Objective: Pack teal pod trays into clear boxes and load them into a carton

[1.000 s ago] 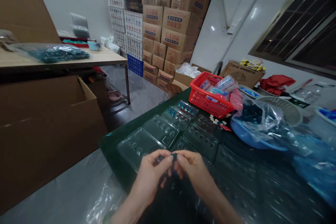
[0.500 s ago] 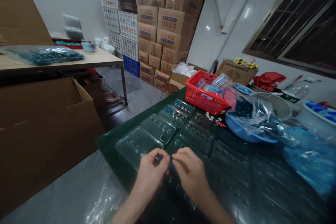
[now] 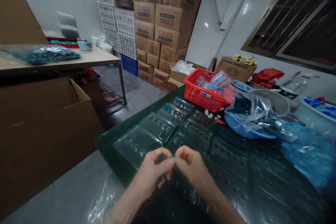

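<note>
My left hand [image 3: 153, 171] and my right hand [image 3: 193, 168] meet fingertip to fingertip above the near edge of a dark green table [image 3: 105, 140]. Both are closed in a pinch on a small dark piece [image 3: 162, 156] held between them. Just beyond my fingers lie several clear plastic blister trays [image 3: 136, 141] in rows; the two farthest trays [image 3: 172, 112] hold small blue parts in their pockets.
A red basket [image 3: 203, 96] of packets stands behind the trays. A blue bowl [image 3: 241, 127] under a clear bag of dark parts sits to the right. An open cardboard box [image 3: 47, 119] stands at left, stacked cartons [image 3: 162, 24] at the back wall.
My hands drew slightly apart half a second ago, then came back together on the small dark piece. The view has drifted a little to the right.
</note>
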The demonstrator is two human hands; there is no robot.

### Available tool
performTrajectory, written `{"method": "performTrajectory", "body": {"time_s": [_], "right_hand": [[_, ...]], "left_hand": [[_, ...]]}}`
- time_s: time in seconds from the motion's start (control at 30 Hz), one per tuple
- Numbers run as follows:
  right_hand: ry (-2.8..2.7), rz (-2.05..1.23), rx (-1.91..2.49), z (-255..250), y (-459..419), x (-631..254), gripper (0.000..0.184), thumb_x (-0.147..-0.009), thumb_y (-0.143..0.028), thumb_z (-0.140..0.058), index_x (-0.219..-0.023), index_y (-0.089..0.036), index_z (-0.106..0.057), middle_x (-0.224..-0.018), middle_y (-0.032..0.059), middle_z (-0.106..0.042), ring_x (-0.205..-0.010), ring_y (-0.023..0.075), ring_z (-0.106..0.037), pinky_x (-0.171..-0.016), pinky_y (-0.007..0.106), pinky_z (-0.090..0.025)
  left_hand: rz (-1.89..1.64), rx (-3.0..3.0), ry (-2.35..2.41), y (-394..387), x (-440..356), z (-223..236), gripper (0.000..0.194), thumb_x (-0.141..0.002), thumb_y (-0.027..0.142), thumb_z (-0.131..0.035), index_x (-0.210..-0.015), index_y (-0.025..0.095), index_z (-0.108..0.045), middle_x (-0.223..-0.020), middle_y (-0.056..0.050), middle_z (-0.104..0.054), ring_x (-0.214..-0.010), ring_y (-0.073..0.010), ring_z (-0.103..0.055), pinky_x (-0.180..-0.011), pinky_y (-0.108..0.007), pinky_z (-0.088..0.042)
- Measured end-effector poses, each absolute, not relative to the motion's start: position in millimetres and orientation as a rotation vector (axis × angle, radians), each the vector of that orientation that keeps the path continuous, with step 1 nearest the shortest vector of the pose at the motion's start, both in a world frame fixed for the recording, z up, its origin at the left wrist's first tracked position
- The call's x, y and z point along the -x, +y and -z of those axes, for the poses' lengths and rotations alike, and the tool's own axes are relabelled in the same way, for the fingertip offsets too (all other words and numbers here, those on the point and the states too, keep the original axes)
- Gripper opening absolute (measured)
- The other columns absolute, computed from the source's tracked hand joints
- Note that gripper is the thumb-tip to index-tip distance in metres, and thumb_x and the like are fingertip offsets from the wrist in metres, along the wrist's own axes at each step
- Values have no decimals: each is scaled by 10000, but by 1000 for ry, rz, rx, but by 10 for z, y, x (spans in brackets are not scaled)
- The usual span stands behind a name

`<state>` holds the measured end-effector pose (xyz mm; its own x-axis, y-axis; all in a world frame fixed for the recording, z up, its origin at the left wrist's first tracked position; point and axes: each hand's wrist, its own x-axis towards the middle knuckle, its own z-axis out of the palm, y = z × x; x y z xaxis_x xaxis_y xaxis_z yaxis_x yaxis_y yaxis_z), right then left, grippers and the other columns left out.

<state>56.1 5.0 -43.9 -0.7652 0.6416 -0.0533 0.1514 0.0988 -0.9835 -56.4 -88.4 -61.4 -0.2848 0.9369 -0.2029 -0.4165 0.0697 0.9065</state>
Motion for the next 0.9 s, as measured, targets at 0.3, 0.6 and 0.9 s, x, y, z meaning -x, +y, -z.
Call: {"method": "performTrajectory", "body": {"time_s": [0.3,0.6,0.9], "right_hand": [[-1775,-2040,810,598,78,-560,33,-702,-178,-508,-674,-162,-501,-488,-60,-447,-408,56,-361,-400,182,-234],[-2039,-1564,642,492,102,-700,327,-711,-152,-569,-1027,-235,-563,-923,6,-553,-705,101,-528,-578,209,-411],[-2224,-1444,694,458,192,-549,62,-717,-139,-573,-751,-182,-602,-687,-21,-545,-609,100,-518,-531,202,-405]], "left_hand": [[-1441,-460,846,-865,550,700,261,-784,344,-550,-633,139,-494,-591,-7,-482,-414,-79,-449,-279,-154,-161],[-1350,2,828,-851,578,720,221,-739,328,-592,-689,125,-520,-586,1,-465,-431,-73,-452,-303,-137,-161],[-1431,-214,815,-827,629,760,325,-783,398,-527,-616,118,-525,-560,-13,-455,-427,-83,-446,-299,-154,-150]]}}
